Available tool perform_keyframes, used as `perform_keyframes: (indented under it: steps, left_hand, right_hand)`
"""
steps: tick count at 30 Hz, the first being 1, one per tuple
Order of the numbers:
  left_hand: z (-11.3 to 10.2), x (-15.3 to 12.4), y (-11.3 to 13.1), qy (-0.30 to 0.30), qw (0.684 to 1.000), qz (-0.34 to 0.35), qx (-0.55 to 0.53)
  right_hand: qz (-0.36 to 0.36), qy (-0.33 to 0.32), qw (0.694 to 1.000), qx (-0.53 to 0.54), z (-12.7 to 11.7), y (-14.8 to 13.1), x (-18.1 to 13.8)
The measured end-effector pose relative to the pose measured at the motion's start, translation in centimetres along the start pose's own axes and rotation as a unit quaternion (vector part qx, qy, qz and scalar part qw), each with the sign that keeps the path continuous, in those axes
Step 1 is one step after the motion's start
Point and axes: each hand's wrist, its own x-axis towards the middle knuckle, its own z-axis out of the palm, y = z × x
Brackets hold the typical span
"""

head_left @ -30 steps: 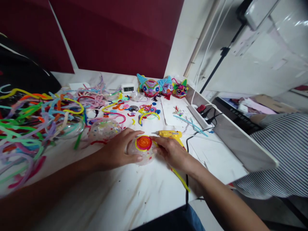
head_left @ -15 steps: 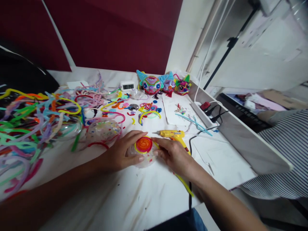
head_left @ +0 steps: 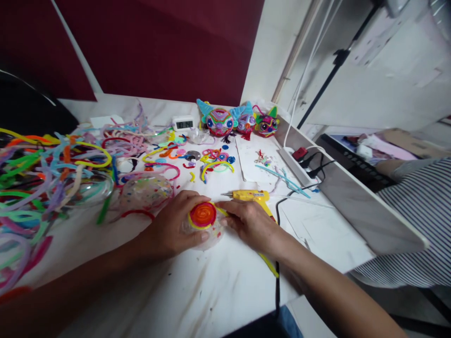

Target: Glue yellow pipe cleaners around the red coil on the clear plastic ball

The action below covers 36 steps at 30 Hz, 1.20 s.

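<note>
A clear plastic ball point(head_left: 211, 237) with coloured specks rests on the table in front of me. On its top is a coiled disc point(head_left: 203, 215) of orange and red pipe cleaner, edged in yellow. My left hand point(head_left: 176, 223) is wrapped round the ball's left side, thumb in front. At the ball's right, my right hand point(head_left: 248, 220) pinches a yellow pipe cleaner point(head_left: 269, 265), whose loose end trails out below the wrist. Just behind that hand lies a yellow hot glue gun point(head_left: 252, 195), its nozzle facing left.
Pipe cleaners point(head_left: 56, 173) heap on the left, beside another speckled clear ball point(head_left: 146, 192). Decorated faces point(head_left: 220, 123) and a small digital clock point(head_left: 183, 123) stand at the back. A power strip point(head_left: 299, 166) lies along the right board. A person in a striped garment point(head_left: 416, 220) is at right.
The ball and both hands sit slightly further left in view, and the ball has turned a little. The yellow pipe cleaner's loose end has shifted slightly up and left.
</note>
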Motion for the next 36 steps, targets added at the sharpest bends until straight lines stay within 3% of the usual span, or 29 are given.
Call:
perform_keyframes:
  steps: [6,10,12,15,19,26,36]
  left_hand:
    - [-0.2,0.0,0.2,-0.014,1.000,-0.025,-0.006]
    - [-0.2,0.1,0.3,-0.022,0.999,-0.035,-0.003]
    - [-0.3,0.2,0.5,-0.028,0.999,-0.044,0.002]
    - [-0.7,0.2,1.2,-0.038,0.998,-0.056,0.002]
    - [-1.2,0.1,2.1,-0.047,0.997,-0.066,-0.009]
    - [-0.9,0.2,1.5,-0.030,0.996,-0.077,-0.026]
    - [-1.8,0.6,1.7,-0.074,0.995,-0.071,-0.005]
  right_hand:
    - [-0.003,0.027,0.999,-0.022,0.7,0.8,-1.4]
    - [-0.004,0.134,0.987,-0.091,0.4,2.0,-3.5]
    - [0.037,0.184,0.970,-0.154,0.1,2.7,-4.5]
    - [0.158,0.178,0.951,-0.195,-0.2,3.6,-5.7]
    - [0.253,0.150,0.943,-0.156,-0.3,4.2,-6.3]
    - [0.265,0.161,0.945,-0.105,-0.4,5.1,-5.9]
    - [0.271,0.209,0.939,0.030,-0.9,4.2,-5.7]
